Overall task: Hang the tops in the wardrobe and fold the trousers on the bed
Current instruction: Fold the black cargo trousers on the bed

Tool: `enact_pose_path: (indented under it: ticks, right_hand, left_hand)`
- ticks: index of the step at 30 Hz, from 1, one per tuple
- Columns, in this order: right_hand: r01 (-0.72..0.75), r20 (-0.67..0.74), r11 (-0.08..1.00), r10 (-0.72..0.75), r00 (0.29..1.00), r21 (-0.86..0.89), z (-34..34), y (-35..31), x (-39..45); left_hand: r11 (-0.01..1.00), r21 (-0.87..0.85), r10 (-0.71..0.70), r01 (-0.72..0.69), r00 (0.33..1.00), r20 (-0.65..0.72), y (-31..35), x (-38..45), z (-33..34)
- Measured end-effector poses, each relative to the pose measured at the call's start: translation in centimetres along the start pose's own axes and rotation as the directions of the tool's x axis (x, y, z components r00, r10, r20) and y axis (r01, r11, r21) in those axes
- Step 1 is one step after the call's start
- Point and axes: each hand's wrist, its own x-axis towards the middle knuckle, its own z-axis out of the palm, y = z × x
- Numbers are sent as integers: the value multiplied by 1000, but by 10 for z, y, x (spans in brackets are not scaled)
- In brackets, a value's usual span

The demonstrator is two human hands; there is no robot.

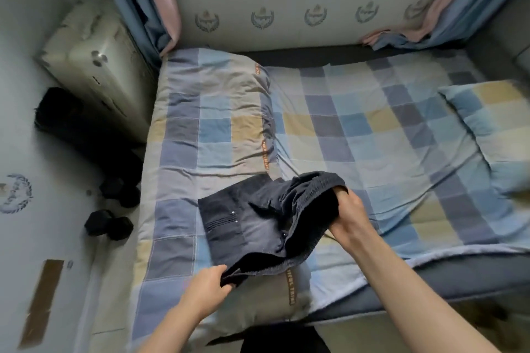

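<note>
A pair of dark grey trousers (252,226) lies folded up on the checked duvet (206,135) near the bed's front edge. Its elastic waistband faces right and stands open. My left hand (208,286) pinches the near lower corner of the trousers. My right hand (348,215) grips the waistband at its far right end, fingers curled inside the band. The waistband end is lifted a little off the bed; the left part rests flat on the duvet.
A checked sheet (358,129) covers the bed, with a matching pillow (493,129) at the right. Curtains (155,0) hang at the back corners. A pale suitcase (94,66), a black bag (63,114) and dark dumbbells (109,223) sit on the floor at the left.
</note>
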Motion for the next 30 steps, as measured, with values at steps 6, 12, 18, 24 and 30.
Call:
enact_pose_path:
  ticks: [6, 12, 18, 24, 30]
  right_hand:
    - [217, 212, 972, -195, 958, -89, 14, -47, -86]
    - [469, 390, 810, -329, 860, -352, 0, -90, -135]
    - [547, 378, 716, -406, 832, -434, -78, -145, -166]
    - [682, 222, 519, -688, 691, -515, -199, -167, -191]
    - [773, 368, 75, -848, 382, -630, -309, -153, -212]
  left_hand:
    - [925, -331, 273, -188, 934, 232, 63, -47, -51]
    - [605, -350, 587, -715, 698, -410, 208, -92, -122]
    - [692, 282, 708, -665, 546, -448, 310, -135, -136]
    - [673, 287, 684, -682, 425, -594, 417, -179, -108]
    - [662, 221, 625, -716, 365, -690, 522, -226, -74]
